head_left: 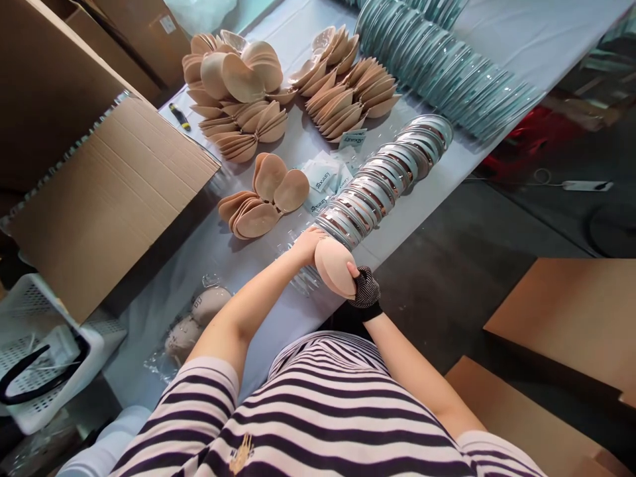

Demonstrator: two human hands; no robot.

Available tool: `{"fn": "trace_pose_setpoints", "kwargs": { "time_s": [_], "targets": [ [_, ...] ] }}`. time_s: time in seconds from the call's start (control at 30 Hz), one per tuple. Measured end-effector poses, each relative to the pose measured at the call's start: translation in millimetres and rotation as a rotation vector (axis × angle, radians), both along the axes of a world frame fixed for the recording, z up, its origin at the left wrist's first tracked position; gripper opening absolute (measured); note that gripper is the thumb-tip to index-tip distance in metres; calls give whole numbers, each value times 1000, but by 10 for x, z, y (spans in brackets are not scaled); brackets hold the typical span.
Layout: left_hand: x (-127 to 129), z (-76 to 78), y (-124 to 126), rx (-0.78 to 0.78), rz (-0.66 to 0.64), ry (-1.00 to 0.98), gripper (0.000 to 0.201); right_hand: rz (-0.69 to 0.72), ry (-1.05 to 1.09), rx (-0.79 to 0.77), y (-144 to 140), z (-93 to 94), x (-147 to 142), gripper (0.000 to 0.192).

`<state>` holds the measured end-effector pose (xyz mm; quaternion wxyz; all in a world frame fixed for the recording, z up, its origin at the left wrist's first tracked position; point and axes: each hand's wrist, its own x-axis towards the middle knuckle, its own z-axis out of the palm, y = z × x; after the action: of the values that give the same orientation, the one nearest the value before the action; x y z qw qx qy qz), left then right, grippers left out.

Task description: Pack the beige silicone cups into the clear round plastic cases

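Observation:
My right hand (366, 286), in a dark fingerless dotted glove, grips the edge of a beige stick-on bra (335, 266), thumb on top. My bare left hand (311, 242) is at the bra's upper left edge, close to the near end of a long row of round clear packs (372, 192) with silvery rims. Its fingers are partly hidden, so its grip is unclear. Further up the table, a small pile of beige bras (268, 192) lies fanned out. Small printed white packets (322, 179) are scattered between that pile and the row.
Bigger bra piles (238, 93) (348, 86) lie further back, beside more round packs (437, 66). A yellow-and-black cutter (179, 116) lies near the open cardboard box (114, 192). Bagged cups (199, 318) and a white basket (54, 351) are at left. Cartons (566, 318) stand on the right.

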<state>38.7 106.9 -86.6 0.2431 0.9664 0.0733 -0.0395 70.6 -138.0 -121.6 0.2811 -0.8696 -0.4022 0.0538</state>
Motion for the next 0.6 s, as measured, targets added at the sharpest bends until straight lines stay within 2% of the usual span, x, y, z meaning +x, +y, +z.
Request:
{"fn": "trace_pose_setpoints", "kwargs": {
  "time_s": [0.1,0.2,0.4,0.5,0.6],
  "targets": [
    [-32,46,-18,-28,-103,54,26,-123,63,99,44,-5,-5,46],
    [-58,90,-48,-12,-146,68,20,-216,104,186,62,-10,-40,50],
    [-87,117,-129,130,-104,12,9,-101,135,60,-69,-21,-144,43],
    [-65,122,-175,192,-90,46,9,-144,134,122,-81,-29,-67,46],
    [-55,104,-169,178,-126,33,19,-156,150,202,-60,14,103,48]
  ]
}}
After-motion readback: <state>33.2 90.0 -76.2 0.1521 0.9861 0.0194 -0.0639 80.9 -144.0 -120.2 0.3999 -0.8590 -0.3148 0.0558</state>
